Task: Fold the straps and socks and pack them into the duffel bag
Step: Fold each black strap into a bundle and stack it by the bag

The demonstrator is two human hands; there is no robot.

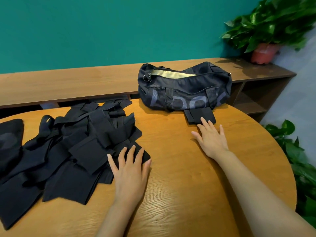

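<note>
At lower centre, left hand [130,168] flat, fingers [131,153] spread and straight, pressing the right edge of the dark pile of straps and socks [68,147] on the left part of the table [179,185]. At centre right, right hand [211,139] also flat, fingers spread, fingertips touching a folded black strap [196,115] just beside the duffel bag [184,88], unzipped, at upper centre.

Duffel bag [184,89] navy, grey lettering, yellow lining; straps and socks [68,151] black; table [179,168] orange-brown woodgrain.
</note>
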